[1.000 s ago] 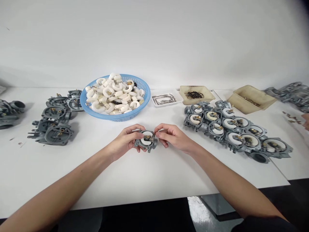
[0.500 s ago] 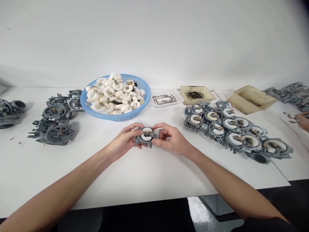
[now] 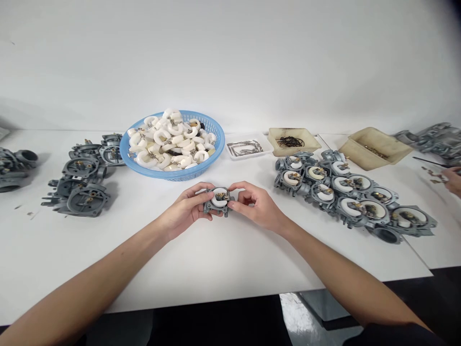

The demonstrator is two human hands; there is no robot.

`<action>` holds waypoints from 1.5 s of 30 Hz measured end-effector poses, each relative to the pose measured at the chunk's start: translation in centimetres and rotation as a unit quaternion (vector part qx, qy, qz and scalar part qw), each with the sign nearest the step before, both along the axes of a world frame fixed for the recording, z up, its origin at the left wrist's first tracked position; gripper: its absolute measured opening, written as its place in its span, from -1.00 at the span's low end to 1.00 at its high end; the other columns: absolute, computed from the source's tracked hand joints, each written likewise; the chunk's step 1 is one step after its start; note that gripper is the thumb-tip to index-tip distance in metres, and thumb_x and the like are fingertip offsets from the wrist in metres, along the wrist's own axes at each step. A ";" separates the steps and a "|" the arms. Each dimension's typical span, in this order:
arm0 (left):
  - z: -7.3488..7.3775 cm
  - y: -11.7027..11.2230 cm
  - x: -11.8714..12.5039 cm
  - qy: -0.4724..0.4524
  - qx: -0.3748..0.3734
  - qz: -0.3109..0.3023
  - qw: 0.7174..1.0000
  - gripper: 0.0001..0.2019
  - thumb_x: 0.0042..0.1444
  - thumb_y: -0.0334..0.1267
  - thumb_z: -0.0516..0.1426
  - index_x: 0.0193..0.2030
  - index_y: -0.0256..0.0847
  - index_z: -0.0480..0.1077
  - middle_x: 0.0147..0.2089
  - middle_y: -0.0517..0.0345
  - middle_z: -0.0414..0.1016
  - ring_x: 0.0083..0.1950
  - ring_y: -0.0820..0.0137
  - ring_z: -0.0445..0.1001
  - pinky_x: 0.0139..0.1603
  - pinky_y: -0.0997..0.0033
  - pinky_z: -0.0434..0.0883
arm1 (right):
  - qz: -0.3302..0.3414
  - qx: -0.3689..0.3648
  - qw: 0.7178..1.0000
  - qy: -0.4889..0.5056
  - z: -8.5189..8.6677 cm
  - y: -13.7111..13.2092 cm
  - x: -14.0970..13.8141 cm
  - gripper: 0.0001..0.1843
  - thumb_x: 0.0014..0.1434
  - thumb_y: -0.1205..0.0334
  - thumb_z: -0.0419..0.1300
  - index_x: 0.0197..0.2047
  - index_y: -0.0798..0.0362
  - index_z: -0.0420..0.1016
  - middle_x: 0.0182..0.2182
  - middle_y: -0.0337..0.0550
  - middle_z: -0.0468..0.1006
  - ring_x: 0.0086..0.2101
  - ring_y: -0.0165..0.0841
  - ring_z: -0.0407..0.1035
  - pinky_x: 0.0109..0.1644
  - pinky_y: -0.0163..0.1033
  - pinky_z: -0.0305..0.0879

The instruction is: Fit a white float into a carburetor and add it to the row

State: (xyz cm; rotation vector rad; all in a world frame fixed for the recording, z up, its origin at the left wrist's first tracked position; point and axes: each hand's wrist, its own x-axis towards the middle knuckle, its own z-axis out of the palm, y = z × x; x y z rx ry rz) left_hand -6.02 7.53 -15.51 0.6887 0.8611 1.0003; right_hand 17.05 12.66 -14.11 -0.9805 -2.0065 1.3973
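Note:
A grey metal carburetor [image 3: 213,209] with a white float [image 3: 218,203] seated in its open bowl side is held low over the table, in front of me. My left hand [image 3: 190,204] wraps round its left side, thumb on the upper rim and fingers beneath. On the right edge, my right hand [image 3: 257,205] grips it between thumb and forefinger, close to the float's hinge end. Whether a small pin sits between those fingertips is too small to make out.
Behind stands a blue basket [image 3: 169,174] heaped with white floats. Several float-fitted carburetors [image 3: 351,206] cluster right; others without floats [image 3: 88,199] stand left. A clear tray [image 3: 266,146] holds thin pins; two beige bins [image 3: 298,133], [image 3: 378,139] hold small parts. Another person's hand [image 3: 453,181] shows far right.
My right thumb has shifted slightly up along the carburetor's right edge, and the carburetor is tilted a little differently. At far right, the other person's hand now has a dark thin tool beside it.

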 end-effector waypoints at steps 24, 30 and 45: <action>-0.1 0.0 0.0 -0.001 0.006 -0.001 1.000 -0.72 0.24 -0.21 0.32 0.03 -0.15 0.41 0.00 -0.04 0.61 -0.21 0.19 0.69 -0.35 0.48 0.52 | -0.016 0.029 0.999 0.001 -0.2 0.1 -0.2 -0.70 0.26 0.11 0.29 0.00 0.07 0.56 -0.57 -0.41 0.25 -0.52 -0.48 0.15 -0.39 -0.33 0.13; 0.1 0.0 0.1 0.002 0.000 -0.001 1.000 -0.72 0.25 -0.23 0.31 0.04 -0.16 0.40 -0.02 -0.04 0.61 -0.21 0.20 0.69 -0.33 0.47 0.52 | -0.011 0.020 1.000 0.003 -0.4 0.0 -0.1 -0.70 0.25 0.11 0.30 -0.01 0.08 0.54 -0.57 -0.42 0.25 -0.53 -0.49 0.14 -0.42 -0.34 0.11; 0.8 -0.2 0.1 0.017 0.011 -0.010 1.000 -0.76 0.27 -0.20 0.29 0.01 -0.20 0.44 -0.08 -0.01 0.60 -0.20 0.28 0.65 -0.27 0.46 0.51 | -0.003 0.019 1.000 -0.005 -0.8 0.1 -0.1 -0.68 0.24 0.06 0.33 0.01 0.03 0.53 -0.57 -0.42 0.26 -0.52 -0.48 0.16 -0.42 -0.34 0.12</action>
